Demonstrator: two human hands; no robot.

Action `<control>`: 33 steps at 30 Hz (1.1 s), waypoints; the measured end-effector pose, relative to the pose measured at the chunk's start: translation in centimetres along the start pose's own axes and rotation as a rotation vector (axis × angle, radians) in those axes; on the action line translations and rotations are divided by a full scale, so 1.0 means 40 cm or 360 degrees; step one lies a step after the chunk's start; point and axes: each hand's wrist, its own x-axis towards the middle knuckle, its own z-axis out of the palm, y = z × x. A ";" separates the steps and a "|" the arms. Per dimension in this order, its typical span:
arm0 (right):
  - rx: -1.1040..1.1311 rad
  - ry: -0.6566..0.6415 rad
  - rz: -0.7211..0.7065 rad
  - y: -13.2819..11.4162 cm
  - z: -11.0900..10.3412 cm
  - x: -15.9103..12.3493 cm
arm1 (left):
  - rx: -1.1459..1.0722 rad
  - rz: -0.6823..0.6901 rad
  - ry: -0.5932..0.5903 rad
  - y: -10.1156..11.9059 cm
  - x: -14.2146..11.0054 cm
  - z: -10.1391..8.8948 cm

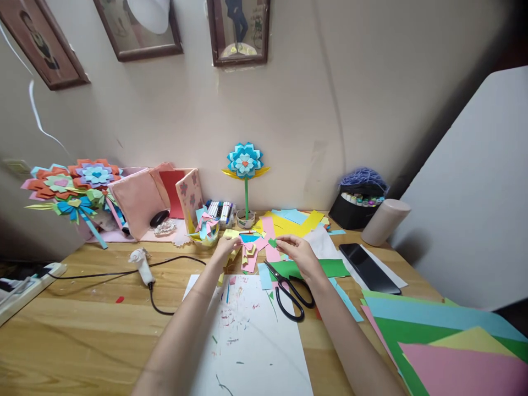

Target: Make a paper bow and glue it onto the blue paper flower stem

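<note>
Between the fingertips of my right hand (300, 254) is a small green paper cutout (272, 242). My left hand (226, 247) is closed at the edge of a folded pink and yellow paper piece (248, 251), which seems pinched in its fingertips. Both hands are over a scatter of paper scraps, a short way apart. Black-handled scissors (284, 283) lie by my right wrist, with their blades pointing away from me and resting on a green paper strip (330, 268). A marked white sheet (247, 341) is spread between my forearms.
A blue paper flower (245, 160) stands at the wall. Further left are more paper flowers (97, 173), a pink box (138, 201) and a corded glue gun (142, 267). To the right lie a phone (369, 268) and coloured sheets (454, 341), near a black pen holder (350, 212).
</note>
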 end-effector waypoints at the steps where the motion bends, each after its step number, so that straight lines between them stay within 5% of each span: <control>1: 0.0016 -0.0031 -0.0017 0.000 0.007 -0.003 | -0.0063 0.0002 -0.0048 -0.004 -0.012 0.001; 7: -0.0106 -0.0185 -0.0164 0.011 0.050 -0.016 | -0.0340 0.0105 -0.0274 -0.013 -0.116 0.029; 11: -0.0429 -0.0113 -0.0277 0.003 0.061 -0.031 | -0.0395 0.0145 -0.0284 -0.002 -0.164 0.048; 26: -0.0755 0.0205 -0.0505 -0.026 0.054 -0.048 | -0.0708 0.0227 -0.0439 0.037 -0.221 0.075; 33: -0.0821 0.0187 -0.0569 -0.041 0.057 -0.066 | -0.0555 0.0448 -0.0357 0.042 -0.233 0.077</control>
